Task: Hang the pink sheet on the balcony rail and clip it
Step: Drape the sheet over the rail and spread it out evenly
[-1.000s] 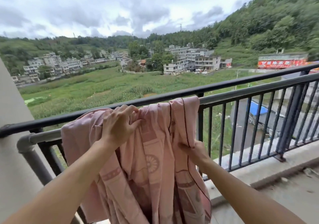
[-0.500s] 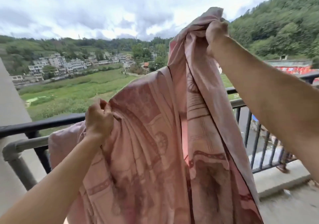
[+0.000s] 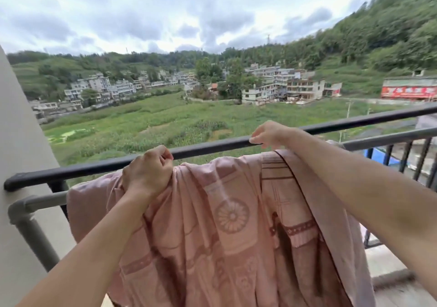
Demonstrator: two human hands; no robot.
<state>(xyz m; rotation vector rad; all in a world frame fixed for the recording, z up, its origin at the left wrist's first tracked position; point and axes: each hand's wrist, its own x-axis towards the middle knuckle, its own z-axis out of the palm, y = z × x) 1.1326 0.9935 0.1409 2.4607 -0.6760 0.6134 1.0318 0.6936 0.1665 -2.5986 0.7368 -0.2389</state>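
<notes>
Left grip [image 3: 147,173] fisted; right grip [image 3: 269,134] seemingly loose.

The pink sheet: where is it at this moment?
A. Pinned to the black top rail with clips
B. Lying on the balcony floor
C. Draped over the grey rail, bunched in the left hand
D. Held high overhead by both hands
C: the pink sheet hangs over the grey rail, its top bunched in the left hand; no clips are visible.
</notes>
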